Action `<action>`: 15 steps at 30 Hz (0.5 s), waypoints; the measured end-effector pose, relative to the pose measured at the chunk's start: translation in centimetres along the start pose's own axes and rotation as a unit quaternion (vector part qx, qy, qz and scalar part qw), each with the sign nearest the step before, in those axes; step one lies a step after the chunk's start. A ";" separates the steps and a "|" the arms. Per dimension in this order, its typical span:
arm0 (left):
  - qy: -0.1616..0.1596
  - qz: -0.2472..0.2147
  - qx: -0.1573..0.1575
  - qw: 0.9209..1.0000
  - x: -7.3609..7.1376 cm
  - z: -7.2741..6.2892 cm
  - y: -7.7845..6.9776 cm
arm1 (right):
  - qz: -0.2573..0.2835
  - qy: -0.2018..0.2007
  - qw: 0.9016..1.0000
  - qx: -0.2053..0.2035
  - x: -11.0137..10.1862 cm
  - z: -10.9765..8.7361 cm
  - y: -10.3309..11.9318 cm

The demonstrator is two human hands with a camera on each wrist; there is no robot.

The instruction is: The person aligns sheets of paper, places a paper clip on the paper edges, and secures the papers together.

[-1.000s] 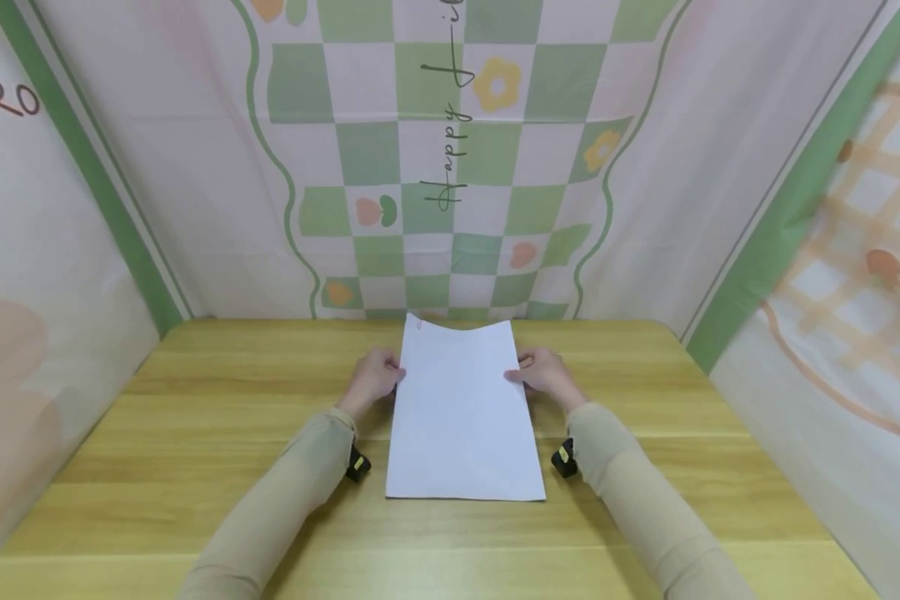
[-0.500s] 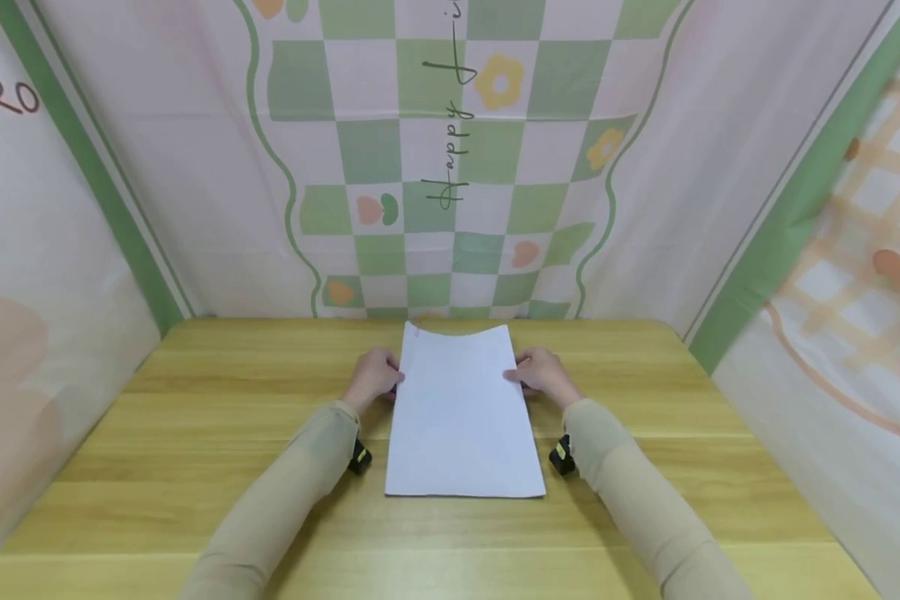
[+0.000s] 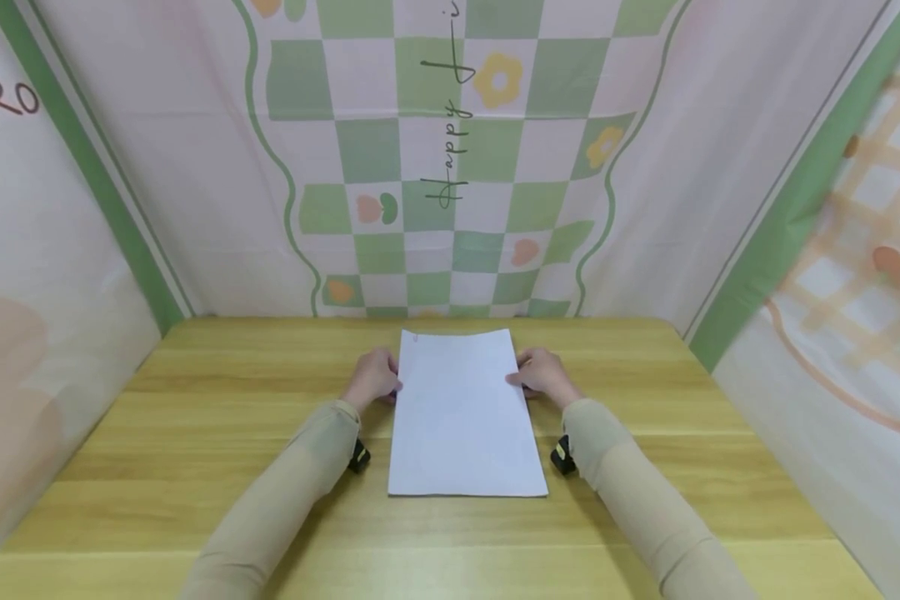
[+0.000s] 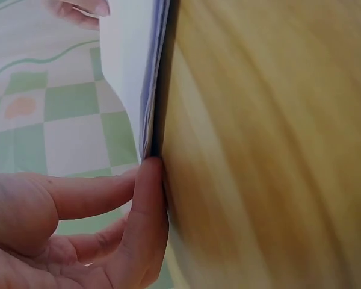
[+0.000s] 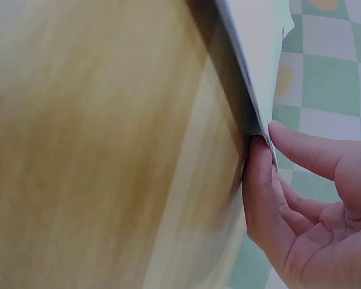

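A few layered sheets of white paper (image 3: 465,417) lie lengthwise on the wooden table in front of me, a small reddish mark at their far left corner. My left hand (image 3: 373,377) pinches the left long edge, thumb above and fingers under. On the opposite edge my right hand (image 3: 543,375) holds the paper the same way. The left wrist view shows the thin layers of the paper (image 4: 132,72) side on, fingertips right at the edge. In the right wrist view the paper (image 5: 259,54) stands slightly off the tabletop there, a dark gap beneath it.
The wooden table (image 3: 195,467) reaches back to a hanging cloth (image 3: 427,150) with green and white checks. Printed cloth also hangs at the left and right sides. A small black device (image 3: 357,457) sits at the left wrist, another black device (image 3: 562,456) at the right.
The paper's far edge has come down and nearer, and its sag between the corners has flattened out. Both hands keep their grip with only slight movement.
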State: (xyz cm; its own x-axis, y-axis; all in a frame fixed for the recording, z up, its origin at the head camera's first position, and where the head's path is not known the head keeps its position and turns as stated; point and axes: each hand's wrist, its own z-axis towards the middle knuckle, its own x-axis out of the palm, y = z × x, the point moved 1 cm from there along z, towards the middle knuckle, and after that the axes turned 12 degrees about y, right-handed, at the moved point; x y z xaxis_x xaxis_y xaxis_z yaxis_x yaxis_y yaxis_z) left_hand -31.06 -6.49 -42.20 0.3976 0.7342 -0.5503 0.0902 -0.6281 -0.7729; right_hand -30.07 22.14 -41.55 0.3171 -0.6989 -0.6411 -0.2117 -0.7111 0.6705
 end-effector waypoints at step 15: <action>0.022 0.023 -0.015 0.999 -0.1 0.1 -0.2 | 0.016 -0.022 1.000 0.005 0.2 0.5 -0.5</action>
State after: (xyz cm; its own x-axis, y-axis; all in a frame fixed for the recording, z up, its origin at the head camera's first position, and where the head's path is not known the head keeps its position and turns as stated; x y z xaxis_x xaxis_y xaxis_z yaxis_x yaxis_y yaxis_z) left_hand -31.21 -6.40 -42.07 0.4413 0.6932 -0.5698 0.0975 -0.6683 -0.7375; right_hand -30.32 22.33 -42.23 0.2697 -0.7240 -0.6349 -0.2303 -0.6887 0.6875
